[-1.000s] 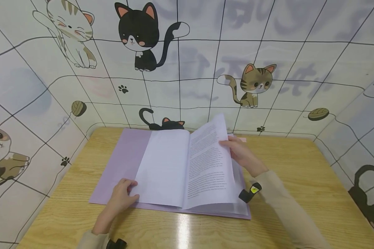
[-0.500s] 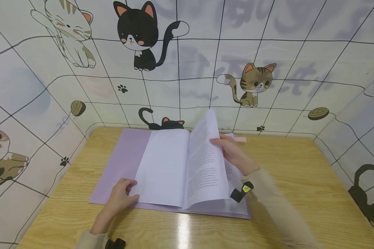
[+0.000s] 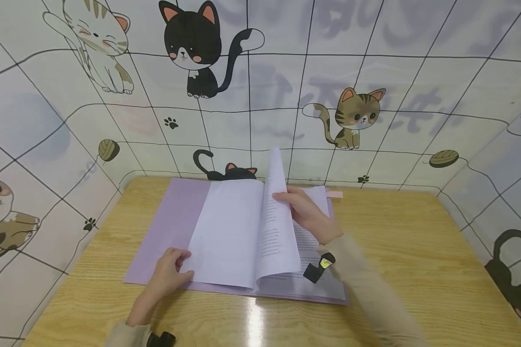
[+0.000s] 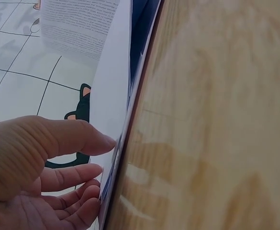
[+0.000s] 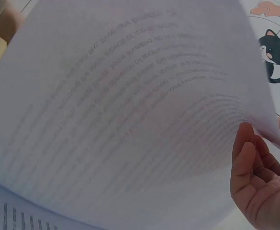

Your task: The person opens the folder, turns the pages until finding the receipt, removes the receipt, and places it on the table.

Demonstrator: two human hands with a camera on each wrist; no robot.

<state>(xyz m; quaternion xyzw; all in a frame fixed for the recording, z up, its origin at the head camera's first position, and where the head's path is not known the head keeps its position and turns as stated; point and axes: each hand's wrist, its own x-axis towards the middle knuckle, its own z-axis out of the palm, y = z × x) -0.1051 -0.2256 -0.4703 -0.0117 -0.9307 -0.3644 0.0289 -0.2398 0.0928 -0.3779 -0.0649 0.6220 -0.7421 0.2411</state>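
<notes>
Free: table (image 3: 408, 231) right of the right sleeve (image 3: 364, 282); near strip between it and left sleeve (image 3: 128, 335) | Blocked: raised page (image 3: 278, 241) and right hand (image 3: 308, 212) over book (image 3: 184, 212); left hand (image 3: 169, 273) near left; wall (image 3: 278, 82) far

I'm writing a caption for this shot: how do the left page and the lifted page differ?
The left page lies nearly flat, while the lifted page stands up and curves. The left page shows no clear print; the lifted page shows lines of text. The left hand touches the left page, whereas the right hand pinches the lifted page's edge. Both are white.
</notes>
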